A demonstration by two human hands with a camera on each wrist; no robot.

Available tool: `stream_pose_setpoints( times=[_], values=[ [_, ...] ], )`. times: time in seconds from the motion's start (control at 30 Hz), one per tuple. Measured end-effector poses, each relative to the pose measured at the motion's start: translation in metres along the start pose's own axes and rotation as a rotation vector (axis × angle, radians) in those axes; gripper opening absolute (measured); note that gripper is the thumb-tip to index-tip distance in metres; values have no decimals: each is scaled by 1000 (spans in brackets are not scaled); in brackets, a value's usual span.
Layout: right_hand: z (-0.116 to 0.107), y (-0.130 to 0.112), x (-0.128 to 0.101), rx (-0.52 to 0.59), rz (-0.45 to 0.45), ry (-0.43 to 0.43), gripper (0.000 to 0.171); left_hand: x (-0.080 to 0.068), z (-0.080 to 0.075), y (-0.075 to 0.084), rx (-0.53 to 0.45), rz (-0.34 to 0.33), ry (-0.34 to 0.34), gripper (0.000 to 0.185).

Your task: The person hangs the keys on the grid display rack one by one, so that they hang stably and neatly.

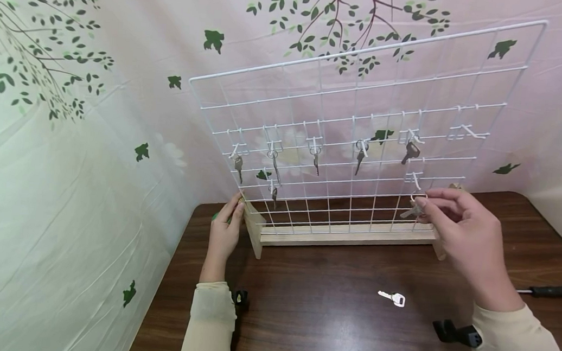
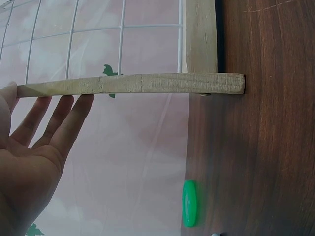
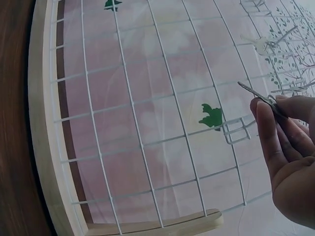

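A white wire grid rack (image 1: 362,137) stands in a wooden base (image 1: 345,235) on a dark wooden table (image 1: 329,320). Several keys hang from its hooks, among them one (image 1: 238,167) at the left and one (image 1: 410,151) at the right. My right hand (image 1: 458,226) pinches a key with a ring (image 1: 415,205) just below a lower right hook (image 1: 415,179); the key's blade (image 3: 256,93) shows in the right wrist view. My left hand (image 1: 226,226) rests with straight fingers (image 2: 59,118) against the base's left wooden foot (image 2: 133,83).
A loose key (image 1: 392,298) lies on the table in front of the rack. A black object (image 1: 456,333) lies by my right sleeve and a black-handled tool (image 1: 556,291) at the right edge. A green disc (image 2: 189,203) sits near the left foot. A patterned curtain (image 1: 69,128) hangs behind.
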State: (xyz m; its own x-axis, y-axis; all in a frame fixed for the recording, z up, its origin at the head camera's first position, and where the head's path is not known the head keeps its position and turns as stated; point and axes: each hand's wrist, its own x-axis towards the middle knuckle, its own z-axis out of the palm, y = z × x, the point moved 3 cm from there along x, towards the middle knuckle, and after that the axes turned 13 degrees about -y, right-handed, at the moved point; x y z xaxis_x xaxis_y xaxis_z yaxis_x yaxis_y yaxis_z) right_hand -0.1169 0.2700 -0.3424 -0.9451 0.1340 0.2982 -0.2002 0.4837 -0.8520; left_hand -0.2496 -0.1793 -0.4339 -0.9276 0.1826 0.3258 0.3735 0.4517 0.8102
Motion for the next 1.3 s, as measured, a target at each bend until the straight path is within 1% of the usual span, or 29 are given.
stream_pose_setpoints(
  times=[0.07, 0.17, 0.3, 0.43, 0.53, 0.67, 0.77, 0.9, 1.03, 1.2, 1.3],
  values=[
    [-1, 0, 3, -31, -5, 13, 27, 0, 0, -1, 3, 3, 0, 41],
    [-3, 1, 5, -47, 6, 12, 31, 1, 0, -1, 3, 6, -1, 41],
    [-3, 4, 8, -37, 7, 4, 33, 2, 0, 1, 8, 7, 0, 41],
    [-1, 9, 11, -27, 3, 5, 31, 2, 2, 5, 12, -12, 10, 41],
    [2, 13, 15, -8, 13, 8, 29, 0, 2, 14, 3, -18, 15, 41],
    [5, 20, 21, 61, 28, 2, 25, -4, 1, 32, -3, 4, 13, 40],
    [7, 27, 26, 96, 39, -5, 22, -6, 0, 39, -5, 16, 13, 40],
    [11, 34, 30, 95, 43, -12, 24, -7, 1, 38, -13, 0, 15, 40],
    [14, 39, 32, 85, 29, -18, 28, -6, 1, 36, -12, -21, 14, 40],
    [14, 43, 33, 77, 29, -23, 31, -6, 1, 35, -7, -15, 12, 41],
    [12, 45, 30, 49, 48, -36, 36, -4, 2, 29, 6, -18, 10, 41]
  ],
)
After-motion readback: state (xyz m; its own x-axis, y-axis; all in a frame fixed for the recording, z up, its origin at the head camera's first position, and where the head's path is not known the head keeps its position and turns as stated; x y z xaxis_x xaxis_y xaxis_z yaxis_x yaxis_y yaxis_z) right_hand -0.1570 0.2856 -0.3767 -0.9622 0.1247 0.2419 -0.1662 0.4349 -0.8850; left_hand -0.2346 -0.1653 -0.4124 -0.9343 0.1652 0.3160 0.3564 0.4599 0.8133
